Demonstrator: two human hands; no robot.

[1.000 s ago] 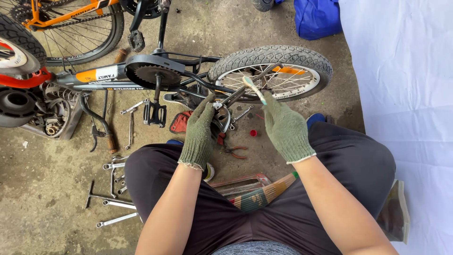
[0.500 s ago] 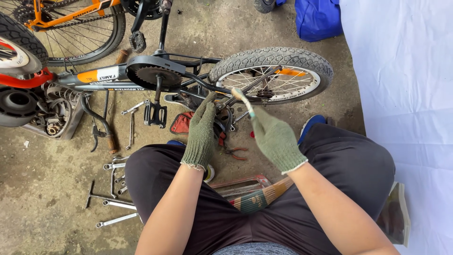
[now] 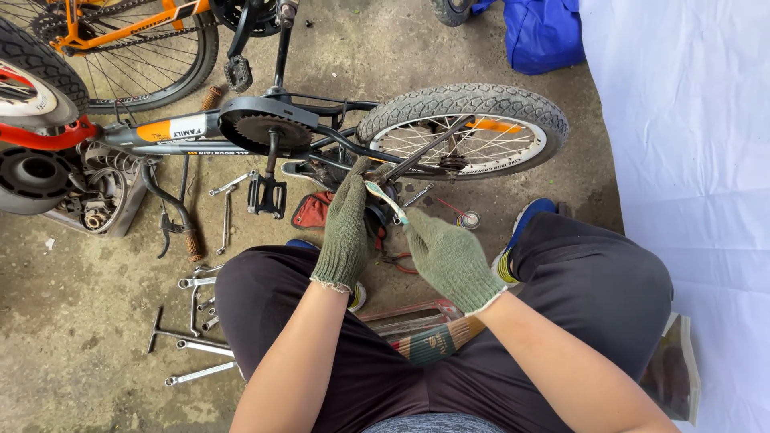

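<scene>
Nearest, across the squatting person's dark-trousered lap, both forearms end in coarse green knitted gloves: the right hand (image 3: 453, 261) pinches the lower end of a thin, pale flat strip (image 3: 386, 200), while the left hand (image 3: 345, 232) lies curled beside it, fingertips at the strip's upper end (its grip is hidden). Just beyond lies a small bicycle (image 3: 321, 136) on its side, with knobbly rear tyre (image 3: 465, 100) and toothed chainring (image 3: 261, 128). Steel wrenches (image 3: 196, 321) scatter over rough concrete at left.

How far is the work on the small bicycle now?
Done: the small bicycle lies on its side, wrenches spread out. In hand: the left hand grips near the frame; the right hand holds a flat strip. Left: wheel remains mounted; tools not gathered.
</scene>
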